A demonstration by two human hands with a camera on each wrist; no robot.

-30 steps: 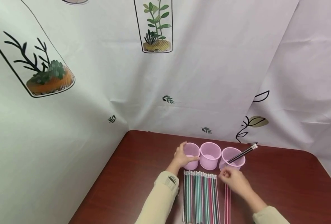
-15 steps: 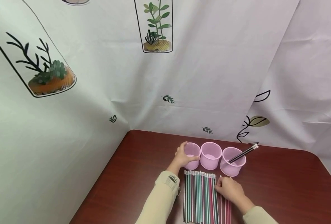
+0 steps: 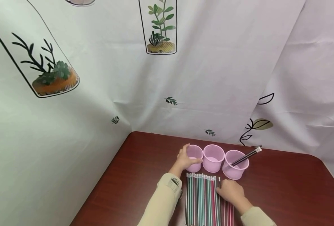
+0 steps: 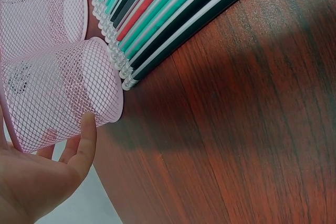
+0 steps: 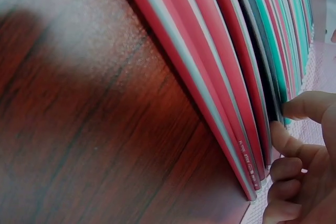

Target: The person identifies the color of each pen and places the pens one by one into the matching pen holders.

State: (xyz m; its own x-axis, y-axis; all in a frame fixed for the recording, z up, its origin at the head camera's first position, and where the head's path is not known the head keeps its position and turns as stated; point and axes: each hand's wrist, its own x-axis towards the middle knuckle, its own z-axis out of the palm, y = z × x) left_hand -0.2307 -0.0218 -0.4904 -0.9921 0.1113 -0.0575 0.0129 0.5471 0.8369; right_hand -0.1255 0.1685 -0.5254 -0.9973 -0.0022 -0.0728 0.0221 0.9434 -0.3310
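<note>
Three pink mesh cups stand in a row in the head view. My left hand point(image 3: 186, 159) point(image 4: 50, 174) grips the left cup point(image 3: 194, 151) point(image 4: 63, 93), fingers round its far side and thumb in front. Two black pencils point(image 3: 244, 158) lean in the right cup point(image 3: 231, 172). Below the cups lies a row of striped pencils point(image 3: 202, 201) in green, black, red and pink. At the row's right side my right hand point(image 3: 233, 192) point(image 5: 307, 156) pinches a black pencil point(image 5: 257, 45) near its eraser end, between thumb and finger. Several red pencils point(image 5: 210, 61) lie beside it.
The middle pink cup point(image 3: 213, 157) stands between the other two. The brown table point(image 3: 144, 163) meets a pale printed cloth point(image 3: 212, 78) at its back edge, with more cloth hanging along the left side.
My right hand has moved from in front of the right cup down and left to the pencil row. A black pencil now stands slightly apart from the row. My left hand stays on its cup.
</note>
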